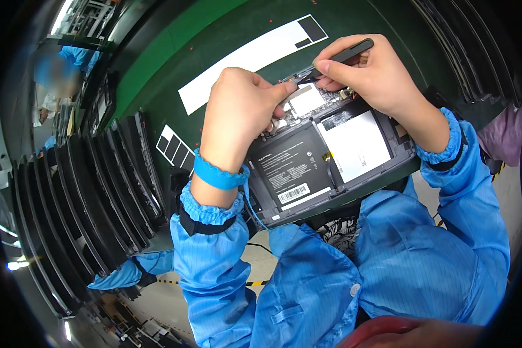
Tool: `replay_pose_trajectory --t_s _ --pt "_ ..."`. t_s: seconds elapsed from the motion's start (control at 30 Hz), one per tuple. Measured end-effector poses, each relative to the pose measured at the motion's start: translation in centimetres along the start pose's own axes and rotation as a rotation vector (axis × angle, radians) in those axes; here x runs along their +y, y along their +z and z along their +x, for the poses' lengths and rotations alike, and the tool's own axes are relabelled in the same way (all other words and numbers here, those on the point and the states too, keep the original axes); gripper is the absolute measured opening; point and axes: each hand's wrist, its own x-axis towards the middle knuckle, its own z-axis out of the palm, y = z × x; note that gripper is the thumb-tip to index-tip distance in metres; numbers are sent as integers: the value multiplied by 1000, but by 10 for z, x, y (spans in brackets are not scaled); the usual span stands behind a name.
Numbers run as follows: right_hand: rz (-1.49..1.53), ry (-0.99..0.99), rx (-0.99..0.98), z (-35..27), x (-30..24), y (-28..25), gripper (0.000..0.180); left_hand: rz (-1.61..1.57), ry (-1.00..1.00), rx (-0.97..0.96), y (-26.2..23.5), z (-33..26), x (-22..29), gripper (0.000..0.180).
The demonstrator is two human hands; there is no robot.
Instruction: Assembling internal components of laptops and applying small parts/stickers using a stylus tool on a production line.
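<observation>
An opened tablet-like device (325,159) lies on a green work surface (214,58), showing a black battery pack with a white label and a white sheet beside it. My right hand (371,72) grips black tweezers (336,58) whose tip meets the circuit board at the device's top edge. My left hand (240,113) rests on the device's upper left part, with its fingertips pressing down by the tweezers' tip. A blue wrist strap (217,174) circles my left wrist, and both arms wear blue sleeves.
A rack of upright dark panels (93,197) fills the left side. White strips with black squares (249,58) lie on the green surface. Another person in blue (58,75) stands at the far upper left. A second blue sleeve (130,269) shows below the rack.
</observation>
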Motion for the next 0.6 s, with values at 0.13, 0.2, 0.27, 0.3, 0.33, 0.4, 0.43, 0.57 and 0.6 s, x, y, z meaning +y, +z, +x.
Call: replay_pose_trajectory --t_s 0.13,0.2,0.27,0.3,0.33,0.4,0.43,0.57,0.6 --pt "-14 -30 -33 2 0 1 20 93 -3 -4 -4 3 -2 37" --pt "-30 -56 19 -1 1 3 20 111 -7 -39 -7 6 -4 40" --pt "94 -143 89 -1 -1 4 18 123 -14 -64 -9 9 -8 44" --pt "91 -144 114 1 -2 2 18 175 43 -28 -7 9 -9 45" --pt "92 -147 127 3 -4 3 18 227 89 18 -6 8 -13 47" --pt "105 -88 112 8 -3 6 22 266 146 185 8 12 -35 44" --pt "139 -77 130 8 -1 4 24 196 186 221 8 -1 -32 42" --pt "216 -12 119 8 -6 -6 27 -57 310 345 -17 -73 -48 33" --pt "203 14 100 3 -15 -6 27 -105 310 399 -24 -87 -60 31"
